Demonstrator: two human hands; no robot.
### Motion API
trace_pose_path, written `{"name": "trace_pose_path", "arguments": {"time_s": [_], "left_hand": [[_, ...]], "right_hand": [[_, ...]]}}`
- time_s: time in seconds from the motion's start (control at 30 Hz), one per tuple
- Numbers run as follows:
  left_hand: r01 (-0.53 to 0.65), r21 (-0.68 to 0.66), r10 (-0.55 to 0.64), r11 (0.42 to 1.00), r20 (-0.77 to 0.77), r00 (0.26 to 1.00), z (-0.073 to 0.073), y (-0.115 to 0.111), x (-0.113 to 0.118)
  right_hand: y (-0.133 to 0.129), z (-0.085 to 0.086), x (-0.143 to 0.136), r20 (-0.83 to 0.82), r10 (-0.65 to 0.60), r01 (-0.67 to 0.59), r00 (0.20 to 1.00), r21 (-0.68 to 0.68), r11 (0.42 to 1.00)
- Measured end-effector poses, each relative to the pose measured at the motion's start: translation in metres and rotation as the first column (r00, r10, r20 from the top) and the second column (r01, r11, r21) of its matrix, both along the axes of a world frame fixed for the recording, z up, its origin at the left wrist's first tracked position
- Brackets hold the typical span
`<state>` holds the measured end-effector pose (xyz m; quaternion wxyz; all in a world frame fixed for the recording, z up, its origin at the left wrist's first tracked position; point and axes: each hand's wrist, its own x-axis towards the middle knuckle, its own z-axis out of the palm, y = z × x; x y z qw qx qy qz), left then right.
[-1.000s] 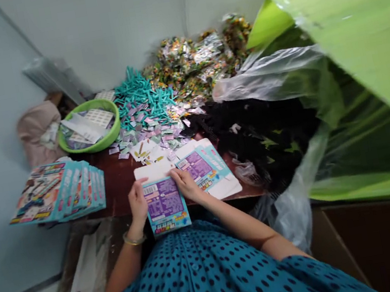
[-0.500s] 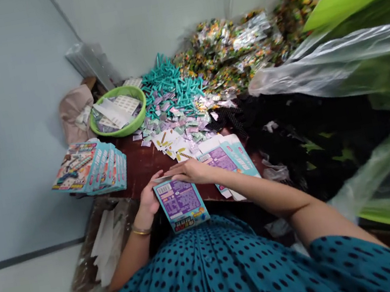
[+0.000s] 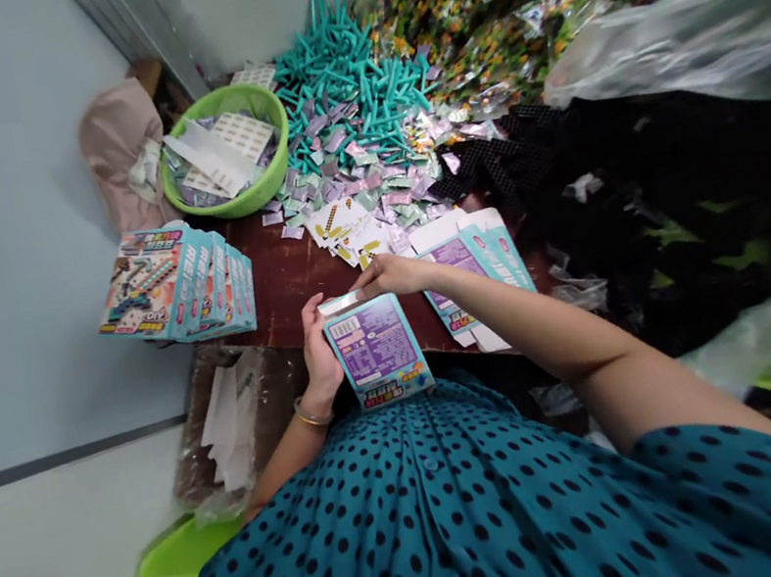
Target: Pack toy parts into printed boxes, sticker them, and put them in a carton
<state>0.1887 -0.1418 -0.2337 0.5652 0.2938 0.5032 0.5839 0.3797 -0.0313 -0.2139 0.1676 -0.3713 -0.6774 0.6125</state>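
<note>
A blue and purple box stands against my front, its barcode side facing up toward me. My left hand grips its left edge, with the fingers behind it. At the box's top end, my right hand has its fingers bent over the white flap; whether they pinch it is hard to tell. Just beyond my right hand lie printed cards. Flat, overlapping boxes lie to the right, partly behind my right forearm.
Filled boxes stand in a row at the left. Behind are a green basket, small sachets, teal sticks and bagged colourful parts. Black material and clear plastic lie right.
The view has shifted closer to the table. My right hand's fingers have bent from lying flat across the box's top, and more of the white flap shows.
</note>
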Motion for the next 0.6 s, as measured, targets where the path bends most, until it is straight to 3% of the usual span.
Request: {"name": "trace_pose_path", "arguments": {"time_s": [0.2, 0.23, 0.3, 0.4, 0.5, 0.6], "left_hand": [[-0.053, 0.134, 0.084, 0.990, -0.244, 0.966, -0.001, -0.014, -0.010], [-0.077, 0.152, 0.118, 0.985, -0.279, 0.953, -0.003, -0.017, -0.013], [-0.140, 0.160, 0.184, 0.977, -0.304, 0.935, -0.006, -0.021, -0.017], [-0.193, 0.135, 0.224, 0.972, -0.277, 0.934, -0.011, -0.024, -0.020], [-0.157, 0.145, 0.192, 0.977, -0.273, 0.942, -0.006, -0.018, -0.018], [-0.152, 0.237, 0.213, 0.960, -0.258, 0.942, 0.013, 0.004, -0.018]], "right_hand": [[-0.018, 0.012, 0.007, -0.223, 0.245, -0.198, 0.944, 0.213, 0.957], [-0.027, 0.009, 0.007, -0.235, 0.218, -0.156, 0.947, 0.257, 0.954], [-0.048, -0.002, 0.003, -0.268, 0.037, 0.056, 0.963, 0.333, 0.941], [-0.074, -0.022, -0.006, -0.354, -0.252, 0.375, 0.900, 0.340, 0.862], [-0.083, -0.025, -0.009, -0.389, -0.271, 0.400, 0.880, 0.302, 0.865], [-0.079, -0.006, -0.002, -0.418, -0.250, 0.358, 0.873, 0.202, 0.912]]}}
